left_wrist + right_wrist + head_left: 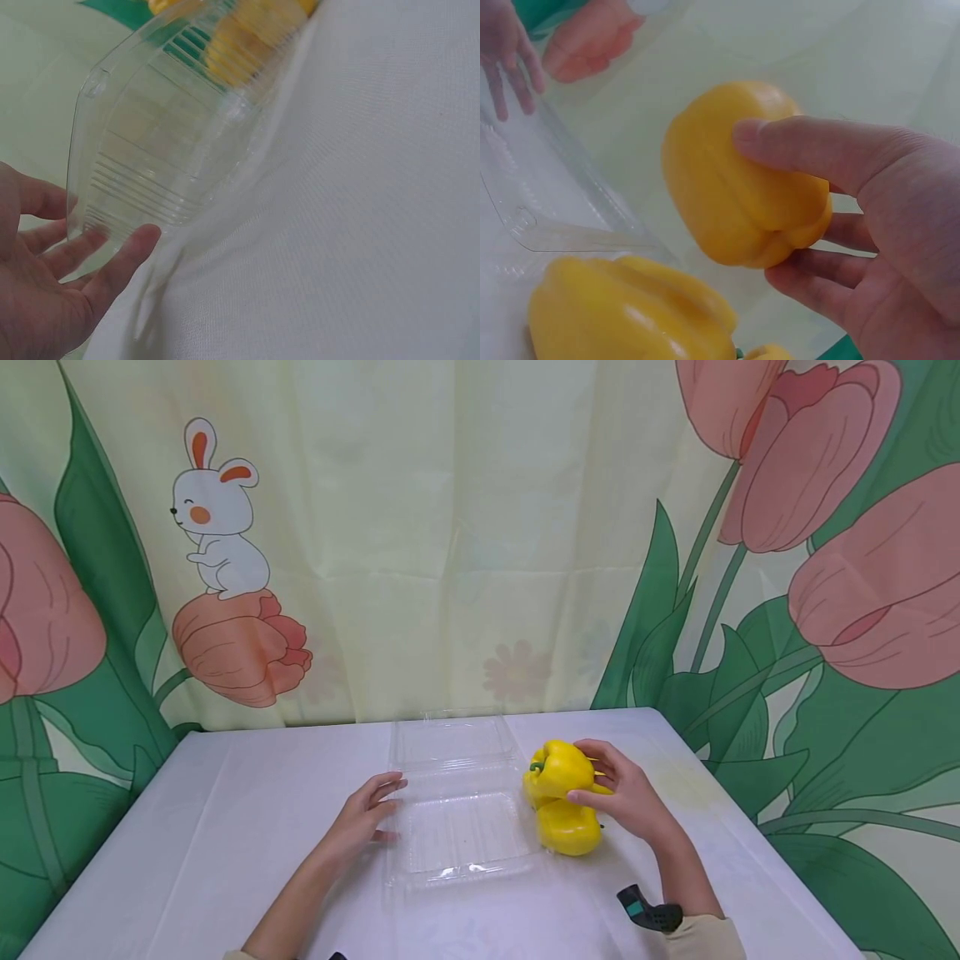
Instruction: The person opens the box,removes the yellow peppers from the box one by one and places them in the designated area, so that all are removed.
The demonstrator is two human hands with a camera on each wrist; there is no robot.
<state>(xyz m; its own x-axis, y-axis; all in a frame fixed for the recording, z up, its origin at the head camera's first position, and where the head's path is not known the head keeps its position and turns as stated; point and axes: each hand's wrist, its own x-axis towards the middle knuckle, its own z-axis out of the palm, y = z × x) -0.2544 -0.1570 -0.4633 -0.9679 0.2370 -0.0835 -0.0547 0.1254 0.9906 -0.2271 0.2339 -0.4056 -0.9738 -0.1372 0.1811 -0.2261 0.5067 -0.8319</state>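
A clear plastic clamshell container [461, 878] lies opened out on the table, its lid [453, 739] at the far side. My left hand [367, 814] is at its left edge, fingers spread and loosely bent; the left wrist view has the thumb and fingers about the container's corner [112, 202]. Whether they press on it I cannot tell. My right hand [626, 785] grips a yellow bell pepper [735, 180] between thumb and fingers, lifted beside the container's right side. Below it sits another yellow bell pepper [568, 828]; more yellow shows behind, partly hidden.
A white cloth covers the table [247, 827]. Behind hangs a curtain [457, 543] printed with tulips and a rabbit. A black band [648, 910] is around the right wrist.
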